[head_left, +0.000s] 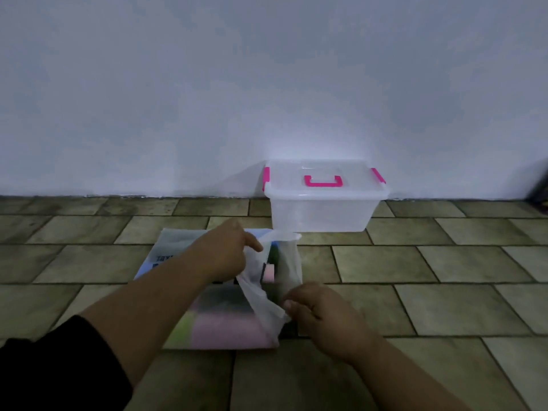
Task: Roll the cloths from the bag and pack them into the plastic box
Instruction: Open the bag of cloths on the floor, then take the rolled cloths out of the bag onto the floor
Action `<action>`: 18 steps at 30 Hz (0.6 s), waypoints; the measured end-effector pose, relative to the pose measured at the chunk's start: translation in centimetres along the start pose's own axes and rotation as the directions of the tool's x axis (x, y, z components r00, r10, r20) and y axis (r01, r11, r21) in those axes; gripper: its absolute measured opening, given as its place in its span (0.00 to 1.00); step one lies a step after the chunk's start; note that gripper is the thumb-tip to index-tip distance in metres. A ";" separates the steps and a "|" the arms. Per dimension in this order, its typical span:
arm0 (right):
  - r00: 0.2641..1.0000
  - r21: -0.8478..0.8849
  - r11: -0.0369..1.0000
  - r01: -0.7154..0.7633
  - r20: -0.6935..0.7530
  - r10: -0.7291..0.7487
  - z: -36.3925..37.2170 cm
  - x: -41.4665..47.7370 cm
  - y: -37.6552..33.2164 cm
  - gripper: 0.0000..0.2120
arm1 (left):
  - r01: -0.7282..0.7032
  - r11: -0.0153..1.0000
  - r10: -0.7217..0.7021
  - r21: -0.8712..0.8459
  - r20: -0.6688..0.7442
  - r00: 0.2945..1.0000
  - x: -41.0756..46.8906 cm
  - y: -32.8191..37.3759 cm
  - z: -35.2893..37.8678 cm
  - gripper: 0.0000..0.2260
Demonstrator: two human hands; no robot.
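Both hands (228, 253) (320, 315) pinch bag (267, 304) mouth apart (cloths (225, 330) inside).

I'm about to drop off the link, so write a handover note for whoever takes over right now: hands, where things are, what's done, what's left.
Left hand: fingers grip the far edge of the bag at its mouth.
Right hand: pinches the near edge; the mouth is held open.
Bag: lies on the tiled floor, with cloths inside, pink and green showing through.
Plastic box: by the wall beyond the bag, lid on, looks empty.
Done: bag opened only.
Left: take cloths out, roll each, take the lid off, pack them in.
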State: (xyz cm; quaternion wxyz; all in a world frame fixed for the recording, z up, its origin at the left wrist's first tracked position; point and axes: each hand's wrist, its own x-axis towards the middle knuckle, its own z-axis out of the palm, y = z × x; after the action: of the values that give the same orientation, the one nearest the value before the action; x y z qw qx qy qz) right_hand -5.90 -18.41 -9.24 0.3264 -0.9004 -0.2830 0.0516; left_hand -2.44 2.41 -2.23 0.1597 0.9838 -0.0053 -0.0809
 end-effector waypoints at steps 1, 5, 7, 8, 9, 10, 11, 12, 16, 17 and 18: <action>0.999 -0.040 0.999 -0.013 -0.030 0.012 -0.1 -0.2 0.4 0.11 | 0.044 0.998 -0.044 0.053 -0.001 0.999 -0.3 -0.3 0.1 0.23; 1.000 -0.104 0.994 -0.021 0.017 0.023 -0.2 -1.7 2.7 0.14 | 0.117 0.964 -0.074 0.238 -0.183 0.980 -1.4 0.0 2.2 0.14; 1.000 -0.103 0.995 0.011 0.019 -0.009 0.2 -2.2 3.3 0.12 | 0.104 0.954 -0.028 0.281 -0.262 0.965 -1.4 0.7 3.7 0.23; 1.000 -0.084 0.996 0.022 0.006 -0.022 0.4 -2.4 3.4 0.11 | 0.090 0.952 -0.017 0.292 -0.246 0.969 -1.3 1.0 4.5 0.28; 1.000 -0.061 0.998 0.025 -0.005 -0.025 0.5 -2.6 3.5 0.10 | 0.072 0.947 -0.006 0.312 -0.208 0.978 -1.1 1.3 5.2 0.32; 1.000 -0.042 0.999 0.023 -0.014 -0.024 0.6 -2.7 3.6 0.09 | 0.056 0.942 0.000 0.330 -0.167 0.986 -0.9 1.3 5.6 0.33; 1.000 -0.030 0.999 0.020 -0.020 -0.021 0.6 -2.8 3.7 0.09 | 0.047 0.944 -0.002 0.327 -0.136 0.991 -0.7 1.1 5.9 0.33; 1.000 -0.024 1.000 0.013 -0.022 -0.013 0.6 -2.9 3.8 0.08 | 0.053 0.950 -0.020 0.307 -0.108 0.994 -0.5 0.7 5.9 0.33; 0.999 0.020 0.999 -0.051 -0.005 0.051 0.5 -2.9 3.8 0.08 | 0.109 0.987 -0.109 0.118 -0.005 0.994 -0.3 -1.9 4.9 0.37; 0.998 0.044 0.997 -0.068 0.002 0.068 0.5 -2.8 3.7 0.07 | 0.108 0.991 -0.108 0.073 0.000 0.994 -0.4 -2.4 4.8 0.37; 0.996 0.062 0.994 -0.092 0.009 0.092 0.4 -2.7 3.6 0.07 | 0.100 0.994 -0.099 0.044 -0.009 0.995 -0.4 -2.8 4.8 0.37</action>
State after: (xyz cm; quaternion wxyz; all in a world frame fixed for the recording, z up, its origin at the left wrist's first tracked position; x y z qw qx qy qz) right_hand -6.59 -21.87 -12.04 0.3507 -0.9017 -0.2406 0.0784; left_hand -3.67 3.53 -7.56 0.1336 0.9864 0.0425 -0.0855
